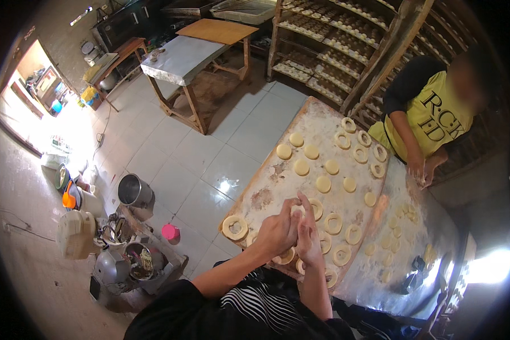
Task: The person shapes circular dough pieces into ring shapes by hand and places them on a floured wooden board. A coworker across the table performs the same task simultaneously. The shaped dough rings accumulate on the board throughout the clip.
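My left hand [279,231] and my right hand [308,241] are pressed together above the near part of a floured wooden board [269,173]. Between the fingers a pale bit of dough [296,210] shows; the hands hide most of it. Dough rings lie close around them, among them one [333,224] to the right and one [235,227] at the board's left corner. Farther up the board are several flat dough rounds [301,166] without holes, and beyond them a group of dough rings [342,140] at the far right edge.
Across the table, a co-worker in a yellow shirt [439,107] stands with hands close together. More dough pieces lie on a metal surface [351,277] at right. Racks of filled trays [328,42] stand behind. A second table [181,59], a steel pot [135,190] and a pink dipper [170,232] are at left.
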Tool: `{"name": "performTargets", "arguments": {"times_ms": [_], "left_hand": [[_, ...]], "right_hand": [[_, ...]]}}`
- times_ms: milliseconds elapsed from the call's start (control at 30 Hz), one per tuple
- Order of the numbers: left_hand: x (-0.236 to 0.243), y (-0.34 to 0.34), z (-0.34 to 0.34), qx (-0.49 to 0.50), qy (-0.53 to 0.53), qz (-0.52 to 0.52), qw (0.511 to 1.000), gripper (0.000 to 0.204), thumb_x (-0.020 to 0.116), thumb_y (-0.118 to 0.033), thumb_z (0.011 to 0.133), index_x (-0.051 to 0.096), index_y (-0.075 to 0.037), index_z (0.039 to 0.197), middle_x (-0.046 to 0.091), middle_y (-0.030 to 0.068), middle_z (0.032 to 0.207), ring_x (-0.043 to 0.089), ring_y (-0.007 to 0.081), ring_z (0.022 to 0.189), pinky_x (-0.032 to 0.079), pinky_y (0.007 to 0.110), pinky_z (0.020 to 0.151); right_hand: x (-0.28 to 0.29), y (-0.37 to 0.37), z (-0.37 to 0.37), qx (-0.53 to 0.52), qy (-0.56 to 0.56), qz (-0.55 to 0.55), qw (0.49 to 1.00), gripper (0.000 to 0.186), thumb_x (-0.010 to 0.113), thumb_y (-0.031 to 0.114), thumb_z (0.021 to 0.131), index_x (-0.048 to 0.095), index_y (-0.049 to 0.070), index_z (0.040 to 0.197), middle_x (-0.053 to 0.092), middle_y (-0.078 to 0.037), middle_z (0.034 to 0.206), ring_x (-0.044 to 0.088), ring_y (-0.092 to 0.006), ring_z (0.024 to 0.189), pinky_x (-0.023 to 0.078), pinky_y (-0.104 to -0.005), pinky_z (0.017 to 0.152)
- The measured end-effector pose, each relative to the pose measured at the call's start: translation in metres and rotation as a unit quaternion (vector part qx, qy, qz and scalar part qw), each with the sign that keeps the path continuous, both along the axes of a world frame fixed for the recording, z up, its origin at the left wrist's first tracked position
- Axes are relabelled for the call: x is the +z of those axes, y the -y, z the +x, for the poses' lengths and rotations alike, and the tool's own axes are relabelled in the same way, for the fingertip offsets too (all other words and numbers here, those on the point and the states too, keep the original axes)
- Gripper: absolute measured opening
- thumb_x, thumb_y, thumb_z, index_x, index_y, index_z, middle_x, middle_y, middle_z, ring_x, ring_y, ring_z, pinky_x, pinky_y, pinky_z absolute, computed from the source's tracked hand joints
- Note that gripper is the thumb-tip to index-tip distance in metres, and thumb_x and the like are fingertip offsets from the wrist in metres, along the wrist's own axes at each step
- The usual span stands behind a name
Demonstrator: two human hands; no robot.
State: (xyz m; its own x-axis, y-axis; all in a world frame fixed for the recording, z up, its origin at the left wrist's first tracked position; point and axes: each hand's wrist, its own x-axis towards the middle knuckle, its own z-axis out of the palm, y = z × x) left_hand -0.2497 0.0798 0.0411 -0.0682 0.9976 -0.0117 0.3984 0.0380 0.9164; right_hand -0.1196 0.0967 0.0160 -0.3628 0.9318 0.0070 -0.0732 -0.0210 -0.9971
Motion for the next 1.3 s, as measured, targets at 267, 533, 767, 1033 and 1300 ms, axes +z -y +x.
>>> {"name": "performTargets", "arguments": {"times_ms": [267, 533, 767, 1033, 1300], "left_hand": [[-0.022, -0.055, -0.055, 0.104, -0.332, -0.039, 0.937, 0.066, 0.049, -0.042, 0.1, 0.031, -0.002, 0.15, 0.058, 0.0273, 0.116, 0.058, 0.0414, 0.108, 0.044, 0.055, 0.088], [-0.05, -0.025, -0.045, -0.071, -0.346, -0.08, 0.932, 0.08, 0.068, -0.033, 0.086, 0.029, -0.012, 0.153, 0.053, 0.0226, 0.121, 0.052, 0.04, 0.113, 0.041, 0.055, 0.094], [-0.051, -0.021, -0.04, -0.07, -0.352, -0.059, 0.931, 0.082, 0.071, -0.023, 0.083, 0.03, -0.006, 0.151, 0.051, 0.0259, 0.127, 0.048, 0.0446, 0.12, 0.039, 0.058, 0.099], [-0.029, -0.02, 0.022, -0.094, -0.285, 0.022, 0.954, 0.067, 0.063, -0.019, 0.09, 0.036, 0.001, 0.148, 0.05, 0.0266, 0.128, 0.049, 0.0439, 0.115, 0.041, 0.054, 0.097], [-0.038, -0.01, 0.189, -0.287, -0.02, -0.026, 0.958, 0.048, 0.059, -0.024, 0.096, 0.048, 0.004, 0.134, 0.069, 0.0246, 0.095, 0.07, 0.0365, 0.082, 0.054, 0.044, 0.074]], "right_hand": [[0.0, -0.028, -0.014, -0.275, 0.52, 0.097, 0.803, 0.08, 0.061, 0.042, 0.093, 0.024, 0.011, 0.156, 0.057, -0.027, 0.118, 0.053, -0.0439, 0.113, 0.038, -0.0546, 0.098], [-0.014, -0.01, -0.032, -0.083, 0.64, 0.099, 0.757, 0.088, 0.071, 0.037, 0.083, 0.027, 0.016, 0.156, 0.053, -0.023, 0.121, 0.051, -0.0411, 0.114, 0.035, -0.0618, 0.096], [-0.009, -0.003, -0.019, -0.075, 0.597, 0.099, 0.793, 0.092, 0.072, 0.042, 0.084, 0.022, 0.021, 0.158, 0.049, -0.024, 0.12, 0.05, -0.0417, 0.11, 0.035, -0.059, 0.095], [-0.015, 0.039, 0.196, -0.342, 0.542, -0.036, 0.766, 0.034, 0.065, 0.03, 0.09, 0.061, 0.008, 0.115, 0.066, -0.02, 0.104, 0.061, -0.0402, 0.103, 0.047, -0.0494, 0.092], [-0.055, 0.025, 0.271, -0.344, 0.511, -0.039, 0.786, 0.033, 0.075, 0.025, 0.085, 0.059, 0.0, 0.098, 0.065, -0.016, 0.091, 0.066, -0.0306, 0.088, 0.052, -0.0415, 0.078]]}}
